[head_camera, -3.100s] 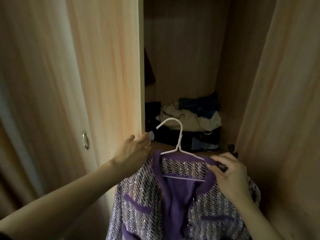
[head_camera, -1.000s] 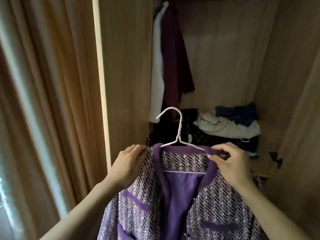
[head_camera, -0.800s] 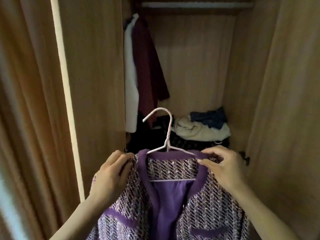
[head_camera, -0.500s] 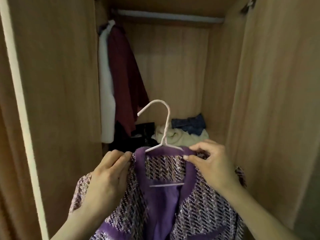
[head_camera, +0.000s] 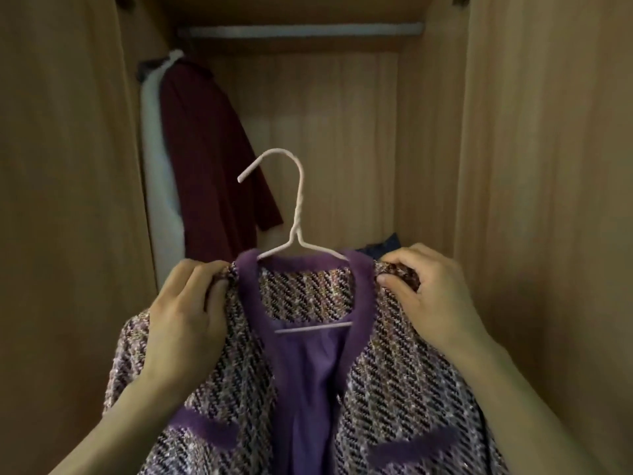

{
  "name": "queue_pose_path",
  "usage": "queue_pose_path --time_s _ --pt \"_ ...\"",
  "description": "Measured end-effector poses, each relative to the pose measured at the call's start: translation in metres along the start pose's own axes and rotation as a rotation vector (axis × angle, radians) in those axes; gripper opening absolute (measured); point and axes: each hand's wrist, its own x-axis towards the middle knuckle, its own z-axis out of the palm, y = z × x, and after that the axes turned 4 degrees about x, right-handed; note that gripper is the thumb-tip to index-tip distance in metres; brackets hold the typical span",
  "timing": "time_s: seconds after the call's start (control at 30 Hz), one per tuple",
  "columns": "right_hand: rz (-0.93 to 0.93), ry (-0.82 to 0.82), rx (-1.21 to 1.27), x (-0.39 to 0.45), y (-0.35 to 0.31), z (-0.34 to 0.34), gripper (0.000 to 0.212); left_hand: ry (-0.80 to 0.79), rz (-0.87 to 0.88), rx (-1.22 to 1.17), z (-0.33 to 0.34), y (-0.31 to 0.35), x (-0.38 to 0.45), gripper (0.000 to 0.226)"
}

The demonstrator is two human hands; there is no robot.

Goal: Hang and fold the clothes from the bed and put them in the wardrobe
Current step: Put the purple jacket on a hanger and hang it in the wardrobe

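A purple tweed jacket (head_camera: 394,378) hangs on a white wire hanger (head_camera: 297,231) in front of the open wardrobe (head_camera: 527,200). The left hand (head_camera: 186,310) grips the jacket at one shoulder with curled fingers, and the right hand (head_camera: 430,293) pinches the other shoulder. The hanger hook points up, below the white rail (head_camera: 298,30) and apart from it. A dark red garment (head_camera: 209,159) and a white garment (head_camera: 159,173) hang at the left inside.

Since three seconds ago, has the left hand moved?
Yes. The left hand left the wardrobe door and now grips the jacket shoulder.
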Motion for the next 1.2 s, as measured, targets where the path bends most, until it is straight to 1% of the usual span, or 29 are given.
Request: queue_pose_path --time_s 0.07,0.13,0.27,0.43,0.57,0.73,0.9,1.07,1.2 --pt "-0.02 0.06 0.038 0.007 0.021 0.005 0.016 -0.009 -0.012 -0.016 0.014 0.007 0.011 0.018" --pt "-0.029 0.1 0.061 0.012 0.037 0.006 0.018 -0.03 -0.029 -0.019 0.029 0.01 0.021 0.013" --pt "-0.021 0.172 0.02 0.031 0.059 0.013 0.023 -0.045 0.039 0.009 0.061 0.004 0.046 0.017" --pt "0.021 0.263 -0.021 0.073 0.078 0.028 0.019 0.029 0.116 0.007 0.106 -0.016 0.086 0.018" --pt "-0.031 0.316 -0.06 0.111 0.086 0.042 0.02 0.098 0.191 -0.008 0.151 -0.043 0.124 0.018" --pt "-0.098 0.377 -0.183 0.164 0.09 0.057 0.018 0.192 0.265 -0.081 0.193 -0.078 0.176 0.015" --pt "-0.152 0.473 -0.297 0.223 0.086 0.071 0.02 0.299 0.316 -0.167 0.222 -0.108 0.236 0.019" --pt "-0.197 0.57 -0.456 0.27 0.091 0.076 0.017 0.332 0.342 -0.22 0.251 -0.117 0.292 0.019" --pt "-0.178 0.611 -0.563 0.302 0.107 0.082 0.02 0.375 0.367 -0.183 0.276 -0.122 0.327 0.016"
